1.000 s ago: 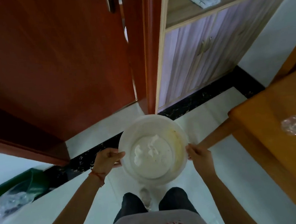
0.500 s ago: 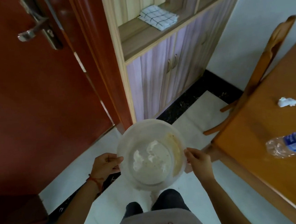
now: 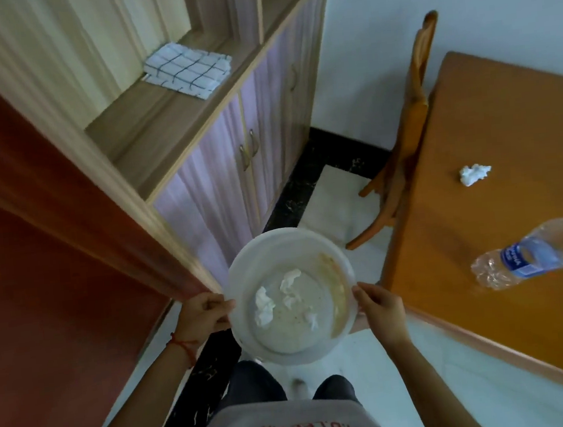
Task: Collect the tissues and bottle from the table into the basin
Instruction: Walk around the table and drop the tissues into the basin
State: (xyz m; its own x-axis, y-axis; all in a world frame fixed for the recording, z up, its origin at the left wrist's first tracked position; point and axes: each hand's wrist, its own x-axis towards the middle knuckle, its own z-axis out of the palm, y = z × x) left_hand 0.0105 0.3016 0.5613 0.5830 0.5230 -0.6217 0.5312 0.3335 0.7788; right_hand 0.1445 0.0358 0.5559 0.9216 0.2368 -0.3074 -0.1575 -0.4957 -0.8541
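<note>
Both hands, left point(image 3: 204, 313) and right point(image 3: 381, 303), still pinch the basin point(image 3: 241, 272) rim, seemingly nearer the table point(image 3: 491, 117) now.

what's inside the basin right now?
The basin, held by left hand and right hand, holds three crumpled tissues plus a brownish stain on its right wall. Nothing visible beneath the tissues; no bottle inside.

hands gripping basin point(image 3: 242, 251), tissues point(image 3: 264, 306) inside
</note>
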